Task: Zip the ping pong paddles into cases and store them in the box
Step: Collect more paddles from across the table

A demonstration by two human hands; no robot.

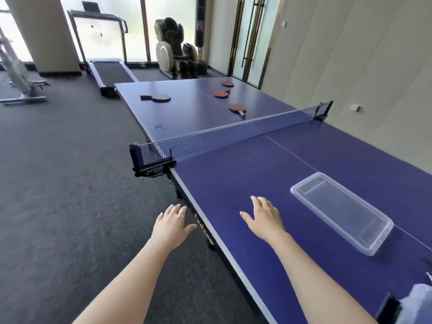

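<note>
Several ping pong paddles lie on the far half of the blue table (245, 242), beyond the net (222, 136): a dark one (159, 98) at the left and three red ones (237, 107) (221, 94) (228, 83) near the centre line. A clear plastic box (342, 212) sits empty on the near half. My right hand (264, 217) hovers open over the table, left of the box. My left hand (171, 222) is open beside the table's left edge, over the floor. At the bottom right corner a black and grey object (406, 305) is partly cut off; it may be a case.
Grey carpet floor (70, 206) spreads to the left of the table. A treadmill (109, 76), a massage chair (175, 52) and a punching bag (199, 22) stand by the far windows. A wall runs along the table's right side.
</note>
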